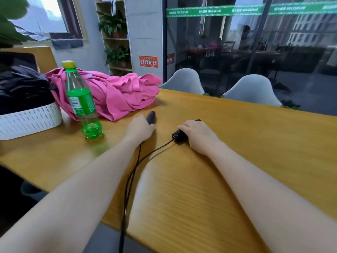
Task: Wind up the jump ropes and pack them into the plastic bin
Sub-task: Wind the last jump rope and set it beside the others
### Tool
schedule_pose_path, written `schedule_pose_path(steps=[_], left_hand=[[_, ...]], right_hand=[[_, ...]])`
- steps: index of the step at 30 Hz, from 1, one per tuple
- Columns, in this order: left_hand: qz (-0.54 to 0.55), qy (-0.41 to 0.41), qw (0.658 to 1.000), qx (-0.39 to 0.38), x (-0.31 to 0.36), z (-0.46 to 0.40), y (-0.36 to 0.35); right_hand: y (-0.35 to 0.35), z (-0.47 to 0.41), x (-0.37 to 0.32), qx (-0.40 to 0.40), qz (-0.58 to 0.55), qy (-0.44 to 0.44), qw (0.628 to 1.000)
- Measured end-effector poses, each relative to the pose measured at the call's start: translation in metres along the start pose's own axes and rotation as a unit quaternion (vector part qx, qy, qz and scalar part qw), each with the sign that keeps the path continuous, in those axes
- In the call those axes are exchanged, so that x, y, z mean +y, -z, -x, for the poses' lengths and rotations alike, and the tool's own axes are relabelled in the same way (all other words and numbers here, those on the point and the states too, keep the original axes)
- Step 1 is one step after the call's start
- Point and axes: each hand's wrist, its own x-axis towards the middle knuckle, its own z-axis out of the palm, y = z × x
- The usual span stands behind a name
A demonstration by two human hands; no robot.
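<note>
A black jump rope lies on the wooden table [237, 143]. My left hand [139, 129] is closed around one dark handle [151, 116], whose tip sticks out beyond my fingers. My right hand [199, 135] grips the other black handle [178, 136], its cord end pointing left. The thin black cord [131, 178] runs from both handles toward me and drops over the table's near edge. The white perforated plastic bin [31, 119] stands at the far left, with dark clothing in it.
A green plastic bottle [82, 103] with a yellow cap stands between the bin and my left hand. A crumpled pink garment [118, 95] lies behind it. Two pale chairs [251, 90] stand at the table's far side, before a glass wall.
</note>
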Motion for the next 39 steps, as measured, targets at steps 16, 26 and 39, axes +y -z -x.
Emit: schedule_pose_path(steps=[16,26,39], left_hand=[[0.334,-0.150,0.892,-0.266,0.118,0.091,0.008],[0.225,-0.237,0.836,-0.440,0.169,0.181,0.055],[-0.041,-0.348,0.906,-0.238,0.223,0.287,0.084]], right_hand=[[0.050,0.113,0.051,0.165,-0.067,0.079,0.981],[0.116,0.237,0.039,0.124,-0.121,-0.023,0.985],[0.163,0.333,0.013,0.026,-0.208,-0.252,0.945]])
